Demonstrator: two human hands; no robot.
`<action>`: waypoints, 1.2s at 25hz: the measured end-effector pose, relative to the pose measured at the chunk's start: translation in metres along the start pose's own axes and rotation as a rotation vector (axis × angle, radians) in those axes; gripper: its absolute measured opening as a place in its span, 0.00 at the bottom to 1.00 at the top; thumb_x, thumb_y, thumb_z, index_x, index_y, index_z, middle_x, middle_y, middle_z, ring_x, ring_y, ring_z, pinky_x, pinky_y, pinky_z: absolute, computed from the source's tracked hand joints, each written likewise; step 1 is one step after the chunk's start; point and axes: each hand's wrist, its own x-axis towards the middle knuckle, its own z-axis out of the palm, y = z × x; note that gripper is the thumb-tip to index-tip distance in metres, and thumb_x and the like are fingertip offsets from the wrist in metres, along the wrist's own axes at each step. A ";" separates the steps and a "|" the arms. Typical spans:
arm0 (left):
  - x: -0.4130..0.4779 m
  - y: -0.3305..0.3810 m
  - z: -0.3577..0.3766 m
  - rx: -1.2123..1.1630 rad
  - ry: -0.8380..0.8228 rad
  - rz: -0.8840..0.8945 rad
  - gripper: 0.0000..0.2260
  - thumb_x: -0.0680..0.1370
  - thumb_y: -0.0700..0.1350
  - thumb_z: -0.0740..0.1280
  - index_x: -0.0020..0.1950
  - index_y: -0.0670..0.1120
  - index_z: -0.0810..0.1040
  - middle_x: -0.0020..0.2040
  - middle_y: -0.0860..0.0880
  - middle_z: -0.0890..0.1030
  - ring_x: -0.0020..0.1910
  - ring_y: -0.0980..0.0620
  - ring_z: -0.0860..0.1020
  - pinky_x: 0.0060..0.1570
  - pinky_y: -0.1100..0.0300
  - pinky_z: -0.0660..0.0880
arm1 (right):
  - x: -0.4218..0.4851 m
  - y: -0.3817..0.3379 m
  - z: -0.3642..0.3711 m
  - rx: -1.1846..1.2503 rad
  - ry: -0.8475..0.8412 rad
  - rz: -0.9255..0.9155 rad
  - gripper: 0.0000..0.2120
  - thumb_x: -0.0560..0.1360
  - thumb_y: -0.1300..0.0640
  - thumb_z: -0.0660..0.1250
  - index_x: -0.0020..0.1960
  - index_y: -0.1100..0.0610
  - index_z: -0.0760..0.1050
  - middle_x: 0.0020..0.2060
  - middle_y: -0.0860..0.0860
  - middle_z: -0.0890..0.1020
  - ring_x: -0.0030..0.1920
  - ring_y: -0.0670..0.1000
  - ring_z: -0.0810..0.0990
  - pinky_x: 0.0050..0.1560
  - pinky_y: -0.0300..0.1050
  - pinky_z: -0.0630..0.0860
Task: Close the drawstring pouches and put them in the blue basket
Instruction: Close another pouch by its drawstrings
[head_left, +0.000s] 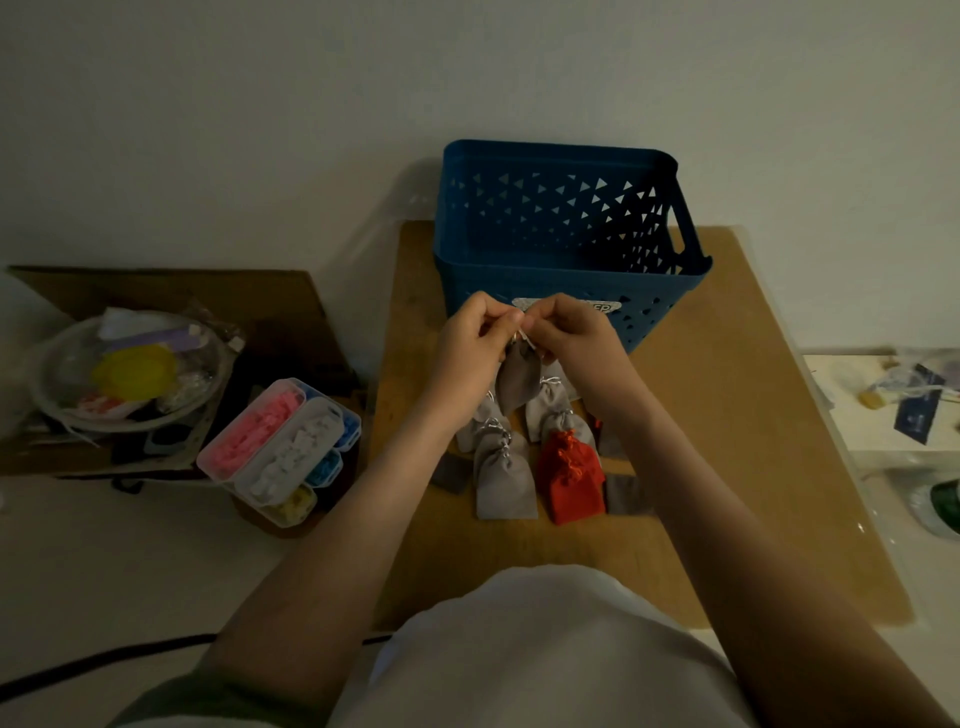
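A grey drawstring pouch (516, 375) hangs in the air in front of the blue basket (566, 280). My left hand (475, 338) and my right hand (566, 332) pinch its pale strings at the top, fingertips close together. Below them several grey pouches (505, 480) and a red pouch (570, 480) lie in a cluster on the brown board (727, 441). The blue basket stands at the back of the board, and I see nothing inside it.
At the left, a clear box of pink, white and blue pieces (280, 447) lies beside a round dish of odds and ends (130, 371). A white surface with small items (893, 400) is at the right. A black cable (93, 662) runs along the floor.
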 end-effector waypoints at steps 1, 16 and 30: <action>0.000 0.001 0.000 -0.011 -0.013 0.001 0.05 0.80 0.42 0.63 0.44 0.45 0.74 0.36 0.53 0.74 0.32 0.64 0.71 0.34 0.70 0.69 | 0.000 0.000 -0.001 0.019 -0.026 -0.013 0.04 0.78 0.61 0.64 0.45 0.60 0.74 0.34 0.55 0.73 0.34 0.47 0.71 0.35 0.36 0.69; 0.001 0.009 -0.008 -0.145 -0.082 -0.275 0.05 0.78 0.41 0.65 0.42 0.46 0.77 0.39 0.49 0.79 0.38 0.56 0.77 0.40 0.63 0.74 | 0.001 -0.003 -0.002 -0.012 -0.090 0.012 0.04 0.79 0.59 0.64 0.45 0.56 0.72 0.35 0.50 0.75 0.34 0.45 0.74 0.37 0.40 0.72; -0.004 0.006 -0.006 -0.155 -0.002 -0.154 0.07 0.79 0.41 0.63 0.45 0.49 0.79 0.40 0.51 0.80 0.38 0.62 0.77 0.40 0.66 0.73 | -0.002 -0.006 -0.001 0.010 -0.082 0.169 0.06 0.76 0.62 0.67 0.41 0.58 0.77 0.35 0.52 0.80 0.38 0.49 0.77 0.44 0.45 0.74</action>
